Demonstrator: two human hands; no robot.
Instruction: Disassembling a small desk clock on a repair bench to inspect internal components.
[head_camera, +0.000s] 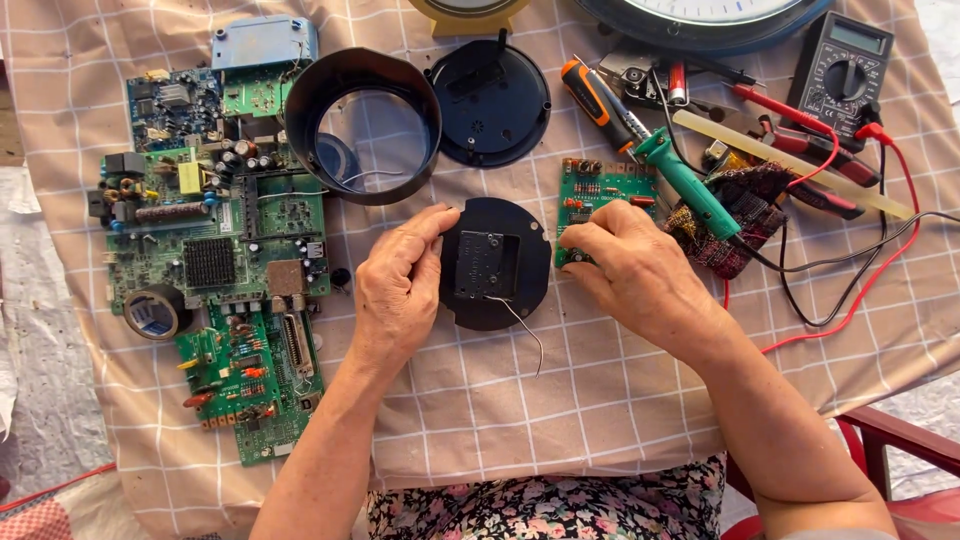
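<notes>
Your left hand (397, 285) pinches the left edge of the round black disc (495, 262); your right hand (630, 270), fingers curled, grips its right edge, over the small green circuit board (600, 195).

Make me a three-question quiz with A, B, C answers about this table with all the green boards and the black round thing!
1. Where does the round black plastic disc with the thin wire lie?
A. between the two hands
B. on the roll of tape
C. inside the black ring

2. What colour is the soldering iron's handle?
A. yellow
B. teal green
C. white

3. How do the hands meet the disc?
A. both lifted high above it
B. one at each side edge
C. stacked flat on top

Answers:
1 A, the left hand and right hand flank it on the checked cloth.
2 B, the handle is teal green.
3 B, fingers sit at its left and right edges.
</notes>
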